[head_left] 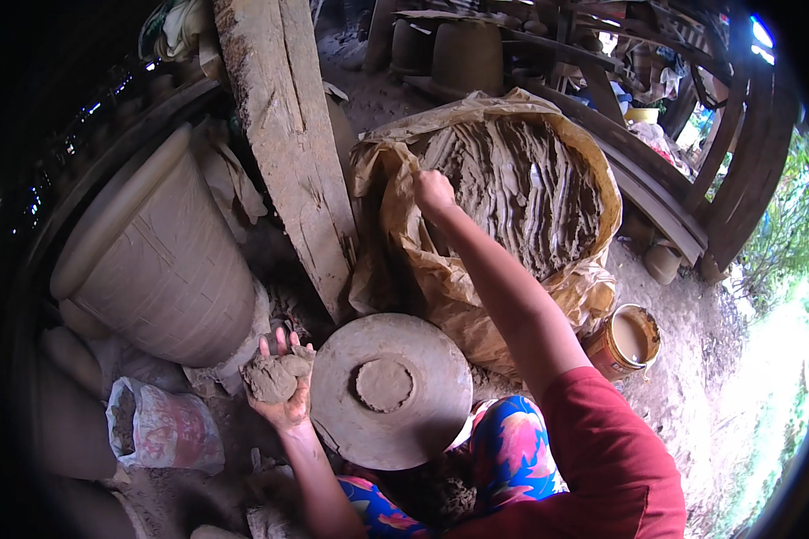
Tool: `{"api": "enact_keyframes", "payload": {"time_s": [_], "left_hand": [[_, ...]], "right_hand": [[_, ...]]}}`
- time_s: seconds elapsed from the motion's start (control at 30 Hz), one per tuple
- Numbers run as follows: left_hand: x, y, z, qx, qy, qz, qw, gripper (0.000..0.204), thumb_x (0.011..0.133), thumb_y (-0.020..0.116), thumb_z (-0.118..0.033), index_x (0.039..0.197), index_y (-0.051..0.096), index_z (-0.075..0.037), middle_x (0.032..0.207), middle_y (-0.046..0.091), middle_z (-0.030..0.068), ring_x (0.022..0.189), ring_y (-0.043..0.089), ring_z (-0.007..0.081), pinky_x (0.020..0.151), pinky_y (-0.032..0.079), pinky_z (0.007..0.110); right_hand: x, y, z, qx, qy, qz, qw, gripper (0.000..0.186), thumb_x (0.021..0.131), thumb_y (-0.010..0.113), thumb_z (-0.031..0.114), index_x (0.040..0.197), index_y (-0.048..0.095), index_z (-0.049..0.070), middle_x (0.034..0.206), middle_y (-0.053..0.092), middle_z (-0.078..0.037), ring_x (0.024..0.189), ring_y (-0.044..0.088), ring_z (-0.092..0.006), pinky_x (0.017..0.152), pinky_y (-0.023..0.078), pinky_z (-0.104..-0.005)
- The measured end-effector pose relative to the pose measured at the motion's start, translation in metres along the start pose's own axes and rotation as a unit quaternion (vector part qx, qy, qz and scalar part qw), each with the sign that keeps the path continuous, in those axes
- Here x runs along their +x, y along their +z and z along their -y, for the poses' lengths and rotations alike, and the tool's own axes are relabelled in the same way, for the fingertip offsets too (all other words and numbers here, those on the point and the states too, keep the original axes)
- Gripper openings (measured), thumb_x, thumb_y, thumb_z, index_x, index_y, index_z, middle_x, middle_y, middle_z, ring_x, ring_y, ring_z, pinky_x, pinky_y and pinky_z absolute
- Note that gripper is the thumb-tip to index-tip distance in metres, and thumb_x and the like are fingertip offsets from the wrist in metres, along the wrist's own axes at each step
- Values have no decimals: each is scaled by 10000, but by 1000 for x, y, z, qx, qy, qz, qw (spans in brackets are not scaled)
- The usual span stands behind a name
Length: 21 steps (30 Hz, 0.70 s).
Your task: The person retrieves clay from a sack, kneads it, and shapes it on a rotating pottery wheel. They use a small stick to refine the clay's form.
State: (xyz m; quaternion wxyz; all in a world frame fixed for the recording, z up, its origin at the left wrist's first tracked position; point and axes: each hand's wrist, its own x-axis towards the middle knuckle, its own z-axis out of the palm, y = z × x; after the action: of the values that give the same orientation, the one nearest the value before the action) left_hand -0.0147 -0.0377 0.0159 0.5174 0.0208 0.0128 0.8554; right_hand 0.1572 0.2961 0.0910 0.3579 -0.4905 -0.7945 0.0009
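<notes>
On the palm of my left hand [293, 406] rests a lump of wet clay [271, 379], with the fingers curled up around it. Just right of it is a round pottery wheel [351, 440], and a flat disc of clay [385, 384] lies at its middle. My right arm reaches forward across the front of a big clay pile [521, 189] cut in ridged slices. At the pile's left edge my right hand [434, 194] is closed on the crumpled tan plastic sheet [403, 202] wrapped around it; its fingertips are hidden.
A large unfired clay pot [166, 260] leans at the left, near a thick wooden post [288, 135]. Below it stands a white sack [175, 431]. A bucket of murky liquid [631, 340] is at the right, and a small pot [662, 263] lies beyond it.
</notes>
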Motion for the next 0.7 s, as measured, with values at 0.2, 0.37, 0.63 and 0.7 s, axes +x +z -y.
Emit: {"api": "enact_keyframes", "payload": {"time_s": [0.2, 0.37, 0.63, 0.7], "left_hand": [[1, 0, -10, 7, 17, -7, 1000, 533, 836, 305, -427, 1248, 347, -90, 1308, 284, 187, 1188, 275, 392, 987, 151, 538], [-5, 2, -20, 2, 45, 10, 999, 506, 849, 283, -352, 1267, 298, -66, 1324, 258, 173, 1221, 235, 349, 1011, 103, 515], [-2, -12, -31, -39, 34, 40, 998, 514, 843, 270, -380, 1248, 325, -69, 1294, 298, 200, 1185, 278, 393, 988, 150, 537], [0, -17, -32, -34, 31, 21, 999, 513, 832, 294, -393, 1227, 360, -73, 1274, 325, 209, 1169, 300, 401, 976, 169, 548]], "right_hand": [[34, -95, -59, 26, -94, -123, 988, 128, 680, 513, 88, 740, 618, 44, 659, 583, -173, 627, 592, -313, 596, 484, -391], [13, -196, -173, -185, 74, -105, 974, 150, 691, 560, 164, 728, 615, 30, 587, 588, -113, 528, 588, -183, 539, 455, -318], [-44, -201, -261, -108, 178, -83, 975, 197, 650, 574, 234, 661, 621, 43, 623, 585, -151, 618, 591, -282, 603, 454, -376], [-47, -197, -255, -209, 144, -87, 963, 289, 637, 634, 318, 763, 641, 59, 676, 599, -154, 673, 596, -283, 657, 453, -377]]}}
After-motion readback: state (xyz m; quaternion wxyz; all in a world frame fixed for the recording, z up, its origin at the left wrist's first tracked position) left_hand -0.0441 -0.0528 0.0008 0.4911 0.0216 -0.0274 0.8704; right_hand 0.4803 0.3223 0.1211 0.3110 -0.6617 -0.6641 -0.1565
